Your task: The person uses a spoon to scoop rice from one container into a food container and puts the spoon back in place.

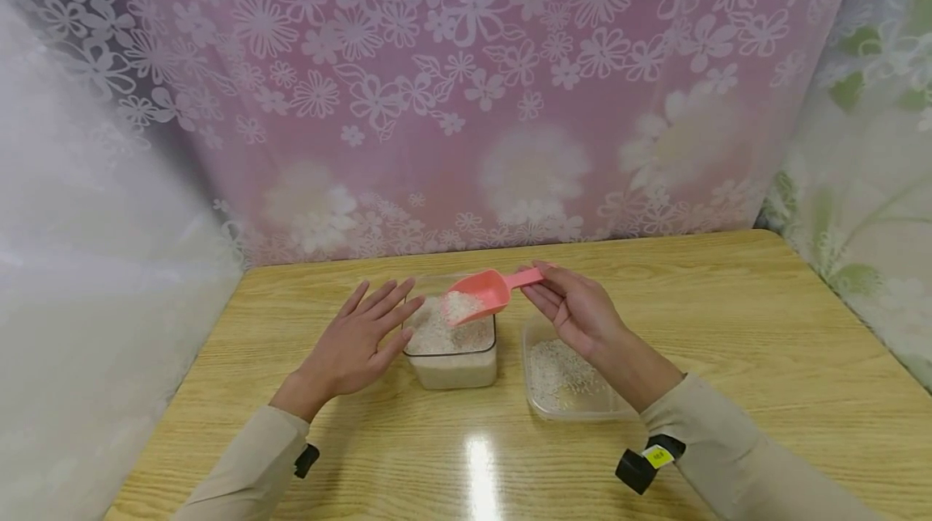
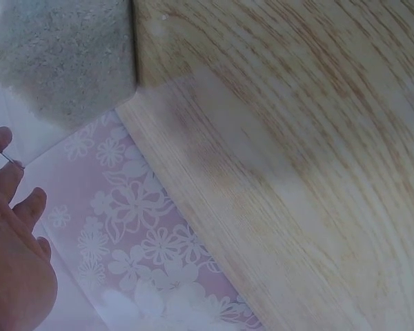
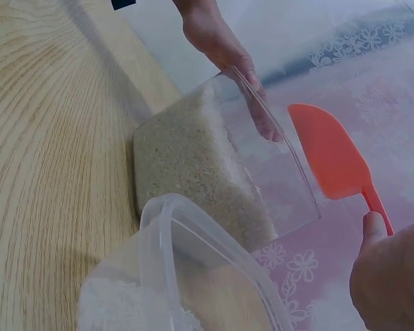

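Note:
My right hand (image 1: 580, 316) grips the handle of a pink scoop (image 1: 489, 291), which holds some white rice grains at its front. The scoop hangs above a clear square container (image 1: 457, 372) filled with rice (image 1: 437, 335). In the right wrist view the scoop (image 3: 329, 150) is apart from the container's rim, and the thumb lies along its handle. My left hand (image 1: 354, 347) has its fingers spread at the container's left side; in the head view they overlap its rim, and whether they touch it I cannot tell.
A second, lower clear plastic container (image 1: 535, 400) with a thin layer of rice stands right of the first, under my right wrist. Both stand on a wood-grain table (image 1: 349, 456). A pink flowered curtain (image 1: 437, 141) hangs behind the table's back edge.

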`<action>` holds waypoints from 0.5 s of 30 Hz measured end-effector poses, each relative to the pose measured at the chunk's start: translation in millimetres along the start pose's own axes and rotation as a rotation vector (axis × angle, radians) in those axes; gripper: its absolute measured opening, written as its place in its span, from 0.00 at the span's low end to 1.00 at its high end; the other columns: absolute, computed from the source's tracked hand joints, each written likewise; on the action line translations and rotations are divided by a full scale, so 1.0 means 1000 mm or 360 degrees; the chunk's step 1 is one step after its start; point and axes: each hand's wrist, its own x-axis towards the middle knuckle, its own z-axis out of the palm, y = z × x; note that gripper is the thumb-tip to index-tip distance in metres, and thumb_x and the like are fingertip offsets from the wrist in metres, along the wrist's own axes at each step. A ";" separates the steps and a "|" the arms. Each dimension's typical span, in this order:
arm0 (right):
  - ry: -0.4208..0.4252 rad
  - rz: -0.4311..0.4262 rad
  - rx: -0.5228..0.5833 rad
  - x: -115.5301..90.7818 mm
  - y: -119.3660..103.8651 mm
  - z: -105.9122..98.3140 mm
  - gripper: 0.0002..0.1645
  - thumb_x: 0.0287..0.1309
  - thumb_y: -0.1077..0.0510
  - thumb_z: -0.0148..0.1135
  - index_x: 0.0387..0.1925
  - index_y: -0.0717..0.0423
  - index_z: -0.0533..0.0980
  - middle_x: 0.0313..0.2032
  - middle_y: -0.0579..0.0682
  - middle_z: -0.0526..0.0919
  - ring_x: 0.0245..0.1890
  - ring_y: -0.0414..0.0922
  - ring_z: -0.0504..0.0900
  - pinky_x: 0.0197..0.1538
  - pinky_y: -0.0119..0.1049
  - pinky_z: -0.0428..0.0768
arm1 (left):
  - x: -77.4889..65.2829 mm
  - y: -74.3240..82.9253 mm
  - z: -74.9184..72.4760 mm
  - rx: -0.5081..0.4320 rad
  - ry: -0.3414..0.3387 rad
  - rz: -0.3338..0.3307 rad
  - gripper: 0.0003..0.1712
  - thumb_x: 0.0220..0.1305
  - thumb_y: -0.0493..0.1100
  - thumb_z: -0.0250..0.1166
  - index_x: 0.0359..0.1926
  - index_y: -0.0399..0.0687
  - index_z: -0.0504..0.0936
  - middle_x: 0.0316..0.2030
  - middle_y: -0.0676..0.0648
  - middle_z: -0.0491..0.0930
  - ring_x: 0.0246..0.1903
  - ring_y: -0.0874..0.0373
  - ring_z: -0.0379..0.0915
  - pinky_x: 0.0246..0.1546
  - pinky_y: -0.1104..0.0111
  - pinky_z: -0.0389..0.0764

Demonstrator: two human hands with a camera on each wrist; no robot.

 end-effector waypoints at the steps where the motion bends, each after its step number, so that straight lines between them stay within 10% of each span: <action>1: 0.0001 0.0000 -0.0001 0.000 0.000 0.000 0.13 0.71 0.64 0.47 0.43 0.61 0.80 0.45 0.61 0.83 0.47 0.50 0.82 0.56 0.36 0.74 | 0.000 0.000 0.000 0.0002 -0.0001 0.0000 0.30 0.75 0.59 0.40 0.73 0.58 0.59 0.73 0.52 0.49 0.71 0.51 0.46 0.70 0.53 0.37; 15: -0.0008 -0.0001 -0.0004 -0.003 -0.003 -0.006 0.12 0.70 0.63 0.49 0.48 0.61 0.77 0.47 0.61 0.82 0.49 0.50 0.81 0.57 0.36 0.72 | 0.001 0.001 -0.002 0.0089 0.0011 0.0043 0.30 0.75 0.57 0.43 0.73 0.57 0.59 0.73 0.51 0.50 0.71 0.54 0.45 0.71 0.53 0.37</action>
